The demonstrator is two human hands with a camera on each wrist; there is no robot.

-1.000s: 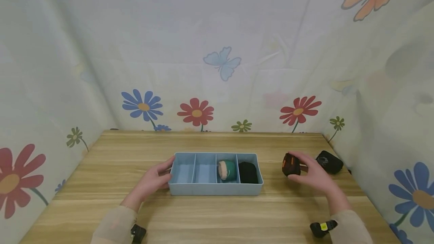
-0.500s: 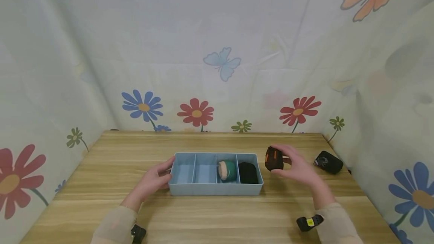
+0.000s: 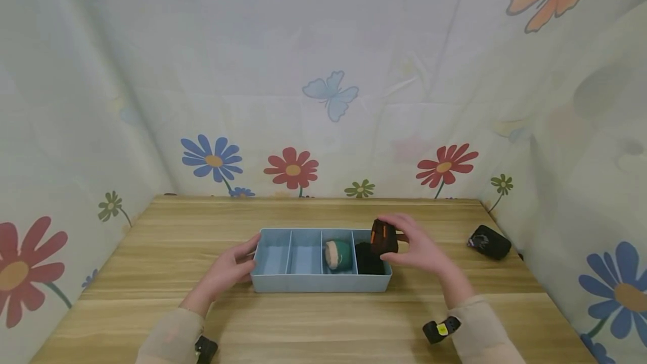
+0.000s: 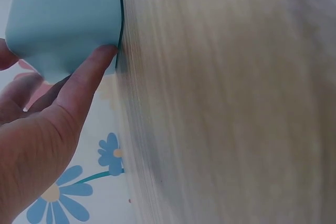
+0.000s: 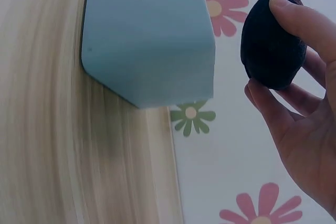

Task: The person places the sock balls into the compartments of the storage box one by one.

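A light-blue divided box [image 3: 321, 283] stands on the table. My left hand [image 3: 228, 267] holds its left end, thumb and fingers spread across the end wall in the left wrist view. My right hand [image 3: 417, 245] pinches a rolled-up dark sock [image 3: 384, 236] with orange marks between thumb and fingers. It is held above the box's rightmost compartment, partly hiding a rolled black sock [image 3: 369, 260] lying there. A rolled green sock [image 3: 340, 255] with a beige end sits one compartment to the left. In the right wrist view the held sock [image 5: 273, 40] is apart from the box wall.
Another black rolled bundle [image 3: 489, 241] with a grey mark lies near the table's right edge. The two left compartments [image 3: 290, 251] show bare bottoms. A flowered cloth [image 3: 253, 100] hangs behind the wooden table [image 3: 313, 324] and along its sides.
My right hand has carried the dark, orange-marked sock leftward from the right part of the table to over the box's right compartment. My left hand and the box have stayed put.
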